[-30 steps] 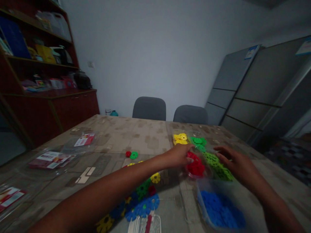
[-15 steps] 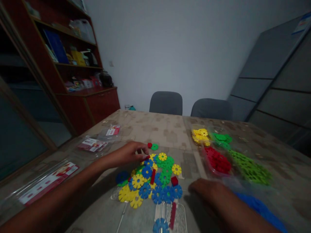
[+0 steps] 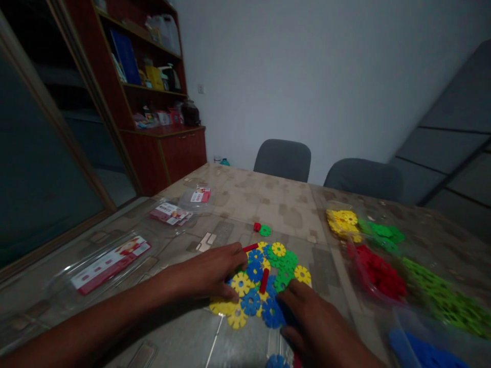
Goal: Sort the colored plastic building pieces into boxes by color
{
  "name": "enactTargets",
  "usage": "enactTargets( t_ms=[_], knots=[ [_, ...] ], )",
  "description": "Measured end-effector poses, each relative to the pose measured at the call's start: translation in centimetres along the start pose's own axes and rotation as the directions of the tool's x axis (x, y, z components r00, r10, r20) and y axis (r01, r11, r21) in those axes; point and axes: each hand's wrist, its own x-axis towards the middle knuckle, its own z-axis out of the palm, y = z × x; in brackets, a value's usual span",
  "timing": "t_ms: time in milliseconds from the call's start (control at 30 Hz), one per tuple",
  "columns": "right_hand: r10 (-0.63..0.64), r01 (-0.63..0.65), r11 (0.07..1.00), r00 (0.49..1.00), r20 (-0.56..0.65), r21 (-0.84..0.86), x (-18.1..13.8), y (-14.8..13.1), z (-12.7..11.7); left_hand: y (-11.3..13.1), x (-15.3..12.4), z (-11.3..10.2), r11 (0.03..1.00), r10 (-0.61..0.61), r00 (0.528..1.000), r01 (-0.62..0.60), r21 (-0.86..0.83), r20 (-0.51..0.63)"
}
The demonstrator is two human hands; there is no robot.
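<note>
A loose pile of notched plastic discs lies on the table in front of me: yellow discs, blue discs and green discs. A red strip rests on top of it, and another red strip is at its far left edge. My left hand touches the left side of the pile, thumb and fingers apart. On the right side, my right hand reaches onto blue and green discs, its thumb away from the fingers. Its palm hides part of the pile.
Behind the pile are a small red block and a green disc. Clear containers at right hold yellow, red, light green and blue pieces. Clear lids with labels lie at left.
My left hand has come nearer, down to the pile's left side. My right hand has moved left from beside the pile onto it. The view has turned slightly left.
</note>
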Motion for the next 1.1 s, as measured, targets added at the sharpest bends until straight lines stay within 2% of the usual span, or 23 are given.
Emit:
enactTargets(
  t_ms=[133,300,367,433,500,567,600,733,867,933,1000,1100],
  knots=[
    [-0.008,0.010,1.000,0.999,-0.041,0.028,0.1,0.5,0.7,0.0,0.2,0.0,0.998,0.061,0.998,-0.061,-0.030,-0.007],
    [0.023,-0.024,1.000,0.994,-0.108,-0.004,0.2,-0.2,0.1,-0.8,-0.5,-1.4,0.999,0.042,0.999,-0.042,0.005,-0.031],
    [-0.065,0.059,0.997,0.981,-0.181,-0.040,0.4,-0.8,0.6,-1.2,-1.0,-2.2,0.999,0.027,1.000,-0.027,0.042,0.004],
    [-0.270,0.248,0.962,0.928,-0.258,-0.114,0.9,-1.5,1.9,-1.4,-1.7,-2.8,0.997,0.000,0.997,-0.006,0.074,0.072],
    [-0.488,0.433,0.871,0.811,-0.322,-0.230,1.6,-2.2,3.8,-1.3,-2.1,-3.0,0.995,-0.036,0.988,0.021,0.096,0.151],
    [-0.610,0.508,0.791,0.699,-0.375,-0.340,2.2,-2.7,5.7,-0.9,-2.4,-2.7,0.990,-0.074,0.979,0.049,0.136,0.191],
    [-0.632,0.509,0.773,0.668,-0.393,-0.378,2.4,-2.9,6.5,-0.6,-2.4,-2.5,0.984,-0.091,0.976,0.058,0.166,0.197],
    [-0.617,0.454,0.782,0.662,-0.425,-0.428,2.9,-2.9,8.2,0.8,-2.2,-1.4,0.964,-0.141,0.977,0.098,0.249,0.161],
    [-0.566,0.412,0.824,0.630,-0.531,-0.390,3.0,-2.0,8.8,1.7,-2.1,-1.0,0.977,-0.099,0.985,0.068,0.204,0.142],
    [-0.536,0.405,0.844,0.674,-0.509,-0.351,2.8,-1.5,8.5,1.9,-2.0,-0.9,0.977,-0.086,0.984,0.053,0.204,0.156],
    [-0.485,0.390,0.872,0.772,-0.411,-0.298,2.3,-1.3,7.6,2.0,-2.0,-0.7,0.974,-0.106,0.982,0.071,0.217,0.153],
    [-0.330,0.300,0.940,0.922,-0.204,-0.163,1.6,-1.4,6.1,2.0,-1.8,-0.5,0.965,-0.152,0.976,0.112,0.237,0.158]
  ],
)
